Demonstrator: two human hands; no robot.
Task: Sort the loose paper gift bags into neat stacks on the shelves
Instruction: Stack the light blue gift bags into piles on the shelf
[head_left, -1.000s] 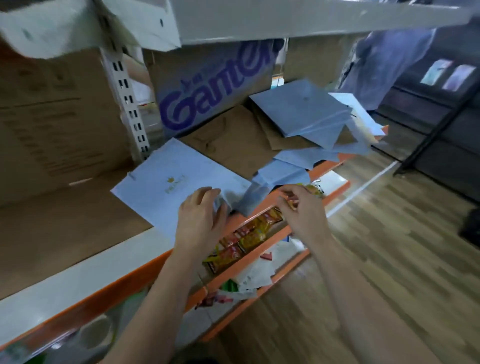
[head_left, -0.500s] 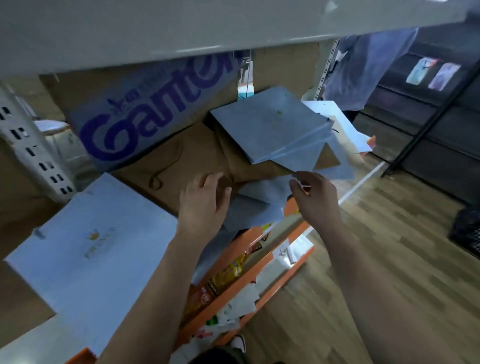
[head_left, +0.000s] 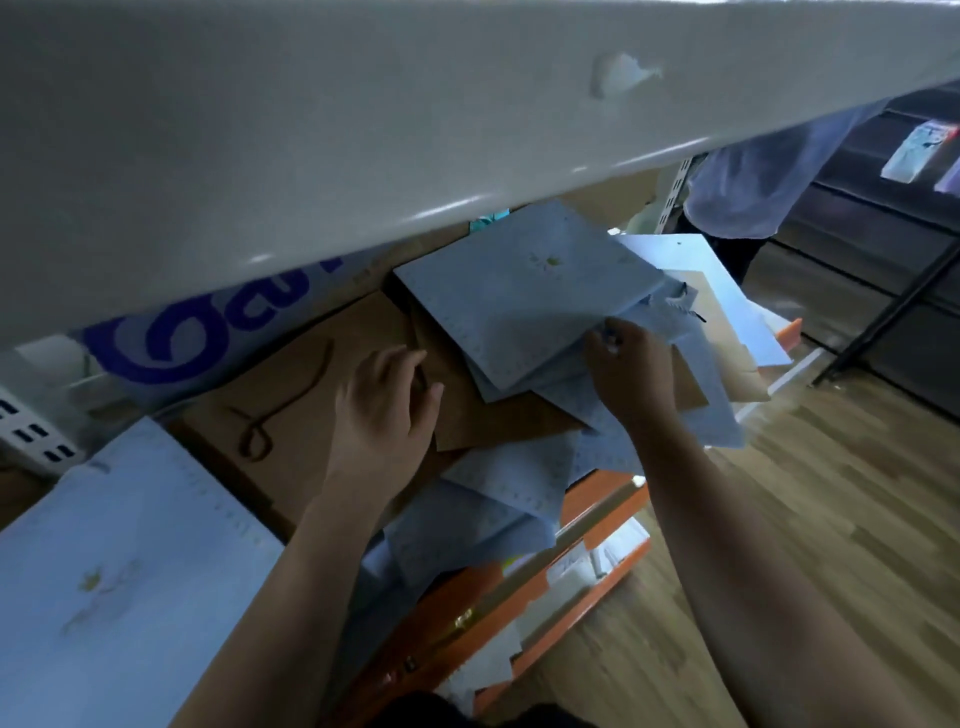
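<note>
Shop: orange-edged metal shelves (head_left: 589, 500), branded carton (head_left: 171, 338), wood floor (head_left: 831, 519).

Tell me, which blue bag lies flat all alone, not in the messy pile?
The big blue bag at the near left; the other blue ones overlap in the heap.

An upper shelf board (head_left: 363, 130) overhangs the far part of the shelf (head_left: 597, 496). Under it, at far left, stands a lettered box (head_left: 208, 338). Before the box lies a flat bag with a cord handle (head_left: 291, 410), with the left hand (head_left: 382, 410) resting on its right part. A tilted pile of bags (head_left: 519, 296) overlaps it on the right, and the right hand (head_left: 631, 371) pinches the pile's near right edge. A single bag (head_left: 130, 545) lies at near left. More bags (head_left: 493, 514) slump over the shelf's front edge, above the lower shelves (head_left: 582, 587).
</note>
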